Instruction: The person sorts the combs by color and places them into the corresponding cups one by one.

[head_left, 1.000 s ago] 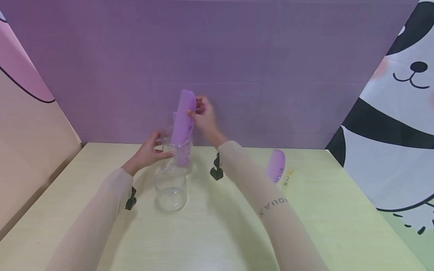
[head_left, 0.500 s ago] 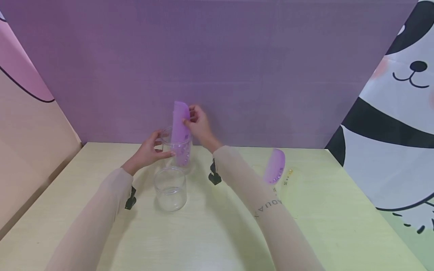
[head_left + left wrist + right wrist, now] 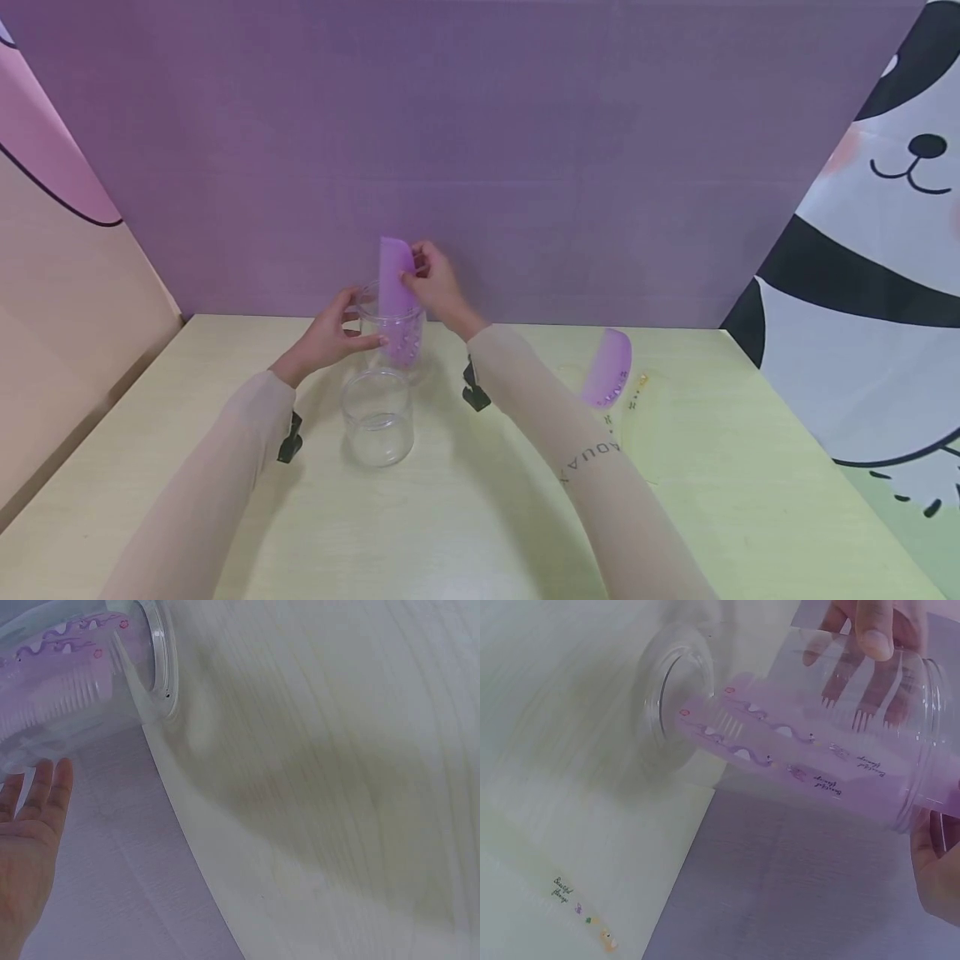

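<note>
In the head view, my left hand (image 3: 326, 333) holds the far clear jar (image 3: 417, 352), its thumb in front and fingers on the left side. My right hand (image 3: 438, 287) pinches the right edge of a purple comb (image 3: 394, 271). This comb stands nearly upright, its lower part inside the jar and its top above the rim. Two purple combs (image 3: 780, 739) overlap inside the jar in the right wrist view, with printed decorations near their ends. The left wrist view has my left fingers (image 3: 58, 787) by the jar wall (image 3: 90, 735).
A second clear jar (image 3: 377, 437) stands just in front of the held one. To the right, another purple comb (image 3: 609, 369) lies on the pale table (image 3: 750, 467). Beside it are faint see-through pieces with small prints (image 3: 636, 392). A purple backdrop (image 3: 525, 167) rises behind.
My right hand has lowered the purple comb deeper into the jar, moving down and slightly left. The comb has become more upright. My left hand stays on the jar.
</note>
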### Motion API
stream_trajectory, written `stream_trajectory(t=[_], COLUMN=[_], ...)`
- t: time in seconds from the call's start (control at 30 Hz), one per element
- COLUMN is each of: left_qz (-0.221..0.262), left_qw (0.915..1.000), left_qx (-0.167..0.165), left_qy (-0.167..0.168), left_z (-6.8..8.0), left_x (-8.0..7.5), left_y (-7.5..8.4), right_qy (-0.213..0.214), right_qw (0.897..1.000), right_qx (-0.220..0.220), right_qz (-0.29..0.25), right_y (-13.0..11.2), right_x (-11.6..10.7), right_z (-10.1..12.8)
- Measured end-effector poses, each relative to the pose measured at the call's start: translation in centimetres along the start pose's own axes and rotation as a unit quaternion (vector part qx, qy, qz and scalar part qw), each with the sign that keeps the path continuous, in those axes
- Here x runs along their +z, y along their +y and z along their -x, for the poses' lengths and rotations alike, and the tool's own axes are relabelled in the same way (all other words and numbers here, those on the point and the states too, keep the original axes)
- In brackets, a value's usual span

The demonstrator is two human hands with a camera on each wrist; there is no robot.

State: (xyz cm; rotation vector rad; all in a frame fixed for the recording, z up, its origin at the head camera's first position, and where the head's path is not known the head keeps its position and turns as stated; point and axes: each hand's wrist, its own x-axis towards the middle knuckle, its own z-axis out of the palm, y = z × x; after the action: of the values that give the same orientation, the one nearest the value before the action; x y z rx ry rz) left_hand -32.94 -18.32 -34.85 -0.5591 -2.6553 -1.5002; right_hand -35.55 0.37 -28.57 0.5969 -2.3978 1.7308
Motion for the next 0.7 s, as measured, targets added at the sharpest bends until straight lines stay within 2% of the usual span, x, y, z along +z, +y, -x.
stream_trajectory(t=[0.27, 0.43, 0.7], left_qz=[0.001, -0.001, 0.003], left_qw=[0.9999, 1.0000, 1.0000], left_qx=[-0.011, -0.008, -0.006], left_qy=[-0.006, -0.005, -0.006], left_z=[1.5, 1.7, 1.6], left_x=[-0.1, 0.0, 0.0], left_y=[3.0, 3.4, 3.1], right_qy=[-0.008, -0.011, -0.013], right_qw=[0.998, 0.998, 0.996], right_qx=[-0.006, -0.011, -0.018], right_qz=[0.058, 0.065, 0.084], right_y=[-0.1, -0.1, 0.0], right_x=[0.2, 0.4, 0.4], right_z=[0.0, -0.1, 0.0])
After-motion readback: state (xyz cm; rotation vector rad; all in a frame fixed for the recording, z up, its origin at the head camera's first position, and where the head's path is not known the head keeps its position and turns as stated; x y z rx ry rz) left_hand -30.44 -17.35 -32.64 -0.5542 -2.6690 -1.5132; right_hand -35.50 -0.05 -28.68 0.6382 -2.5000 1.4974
